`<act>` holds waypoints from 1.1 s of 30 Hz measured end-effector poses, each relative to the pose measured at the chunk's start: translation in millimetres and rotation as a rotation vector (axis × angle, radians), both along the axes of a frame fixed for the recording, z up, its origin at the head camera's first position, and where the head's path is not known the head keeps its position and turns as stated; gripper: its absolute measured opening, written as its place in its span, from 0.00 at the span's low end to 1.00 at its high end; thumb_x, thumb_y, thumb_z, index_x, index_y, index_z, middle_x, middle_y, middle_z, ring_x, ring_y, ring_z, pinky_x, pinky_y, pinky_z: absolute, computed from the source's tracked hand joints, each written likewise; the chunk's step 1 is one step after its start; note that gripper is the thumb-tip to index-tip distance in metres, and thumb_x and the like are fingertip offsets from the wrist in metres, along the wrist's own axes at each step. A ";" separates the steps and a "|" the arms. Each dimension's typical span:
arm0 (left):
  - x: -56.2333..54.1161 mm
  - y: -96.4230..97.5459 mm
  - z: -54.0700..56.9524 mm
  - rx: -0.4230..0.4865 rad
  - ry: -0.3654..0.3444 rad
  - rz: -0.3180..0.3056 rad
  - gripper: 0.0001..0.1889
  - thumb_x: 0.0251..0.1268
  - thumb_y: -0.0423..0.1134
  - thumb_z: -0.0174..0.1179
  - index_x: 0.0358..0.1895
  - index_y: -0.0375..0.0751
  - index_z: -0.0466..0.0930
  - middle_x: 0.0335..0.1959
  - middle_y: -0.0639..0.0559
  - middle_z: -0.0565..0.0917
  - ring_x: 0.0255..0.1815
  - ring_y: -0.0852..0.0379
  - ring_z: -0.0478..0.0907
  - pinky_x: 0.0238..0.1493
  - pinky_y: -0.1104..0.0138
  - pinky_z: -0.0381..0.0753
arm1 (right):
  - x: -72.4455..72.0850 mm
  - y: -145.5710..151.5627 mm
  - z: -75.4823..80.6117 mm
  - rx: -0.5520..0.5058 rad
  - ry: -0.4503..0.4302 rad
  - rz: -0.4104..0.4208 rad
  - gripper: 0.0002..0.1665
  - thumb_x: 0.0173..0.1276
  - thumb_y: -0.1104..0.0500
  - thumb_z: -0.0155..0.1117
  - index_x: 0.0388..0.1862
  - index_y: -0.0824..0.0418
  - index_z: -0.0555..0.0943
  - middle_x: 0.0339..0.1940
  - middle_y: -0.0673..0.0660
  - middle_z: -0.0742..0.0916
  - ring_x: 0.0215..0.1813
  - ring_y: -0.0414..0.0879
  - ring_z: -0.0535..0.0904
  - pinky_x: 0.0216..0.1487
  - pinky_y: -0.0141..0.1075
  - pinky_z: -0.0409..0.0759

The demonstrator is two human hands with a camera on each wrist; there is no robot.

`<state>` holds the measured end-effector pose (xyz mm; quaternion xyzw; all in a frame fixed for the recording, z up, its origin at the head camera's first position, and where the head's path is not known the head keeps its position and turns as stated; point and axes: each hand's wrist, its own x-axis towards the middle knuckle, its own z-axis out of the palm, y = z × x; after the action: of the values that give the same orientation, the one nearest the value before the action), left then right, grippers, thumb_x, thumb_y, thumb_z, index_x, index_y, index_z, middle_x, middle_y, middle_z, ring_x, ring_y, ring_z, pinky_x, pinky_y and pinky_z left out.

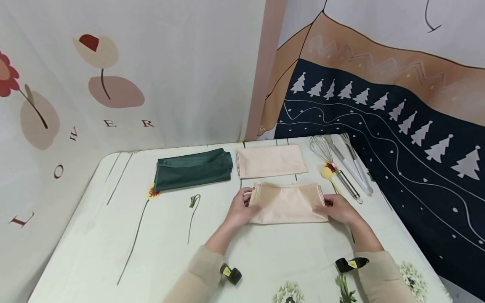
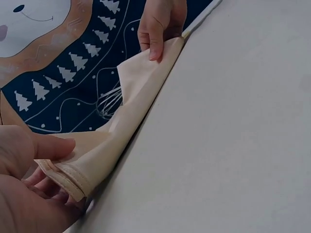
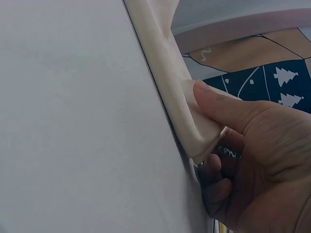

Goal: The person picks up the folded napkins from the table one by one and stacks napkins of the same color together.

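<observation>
peach cloth [image 1: 287,206], dark green cloth [image 1: 193,170], flowered tablecloth [image 1: 159,252]

1. White backdrop [image 1: 193,80], rear and left: printed with muted flowers and the letters L, O, W, E, R.
2. Pink vertical band [image 1: 265,67]: at the backdrop's right edge.
3. Patterned hanging [image 1: 417,168], right: brown slopes above a navy field bearing pale fir trees and wavy lines.
4. Table [image 1: 91,244]: pale surface with floral print.
5. Lighting: soft, diffuse.

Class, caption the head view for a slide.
Left hand and right hand grip opposite ends of a folded pink cloth.
</observation>
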<state>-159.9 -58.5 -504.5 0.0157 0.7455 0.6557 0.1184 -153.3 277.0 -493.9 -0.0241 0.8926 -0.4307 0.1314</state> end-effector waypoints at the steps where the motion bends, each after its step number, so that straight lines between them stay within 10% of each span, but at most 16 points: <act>1: -0.4 -0.6 -0.2 0.013 -0.001 0.015 0.31 0.60 0.23 0.67 0.67 0.31 0.66 0.55 0.36 0.83 0.48 0.51 0.82 0.47 0.64 0.83 | 0.2 1.2 -0.8 -0.003 0.009 0.004 0.27 0.68 0.55 0.72 0.56 0.76 0.81 0.35 0.58 0.85 0.36 0.46 0.76 0.35 0.36 0.77; 7: -0.6 -7.1 1.0 -0.031 -0.032 0.043 0.30 0.62 0.28 0.69 0.68 0.28 0.70 0.48 0.41 0.85 0.43 0.56 0.81 0.43 0.68 0.83 | 4.0 8.1 -1.8 -0.095 -0.031 0.031 0.26 0.69 0.58 0.71 0.58 0.76 0.79 0.36 0.56 0.87 0.36 0.45 0.78 0.35 0.34 0.78; 19: 6.2 -23.7 4.8 -0.259 0.016 -0.147 0.12 0.65 0.38 0.68 0.45 0.33 0.86 0.26 0.54 0.82 0.26 0.61 0.75 0.28 0.70 0.75 | 7.7 11.5 6.3 -0.088 -0.091 0.018 0.17 0.70 0.54 0.70 0.28 0.64 0.79 0.17 0.47 0.70 0.23 0.40 0.63 0.25 0.33 0.64; 33: 11.8 -24.6 2.4 -0.238 0.056 -0.156 0.10 0.69 0.33 0.62 0.50 0.33 0.83 0.33 0.51 0.84 0.31 0.61 0.77 0.33 0.68 0.78 | 19.7 10.4 1.9 -0.041 0.048 0.123 0.10 0.73 0.59 0.66 0.44 0.66 0.82 0.26 0.53 0.79 0.28 0.41 0.70 0.30 0.32 0.70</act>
<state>-148.1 -83.0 -502.1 0.0780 0.8175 0.5508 0.1492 -133.6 287.4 -492.0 -0.0917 0.8833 -0.4393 0.1356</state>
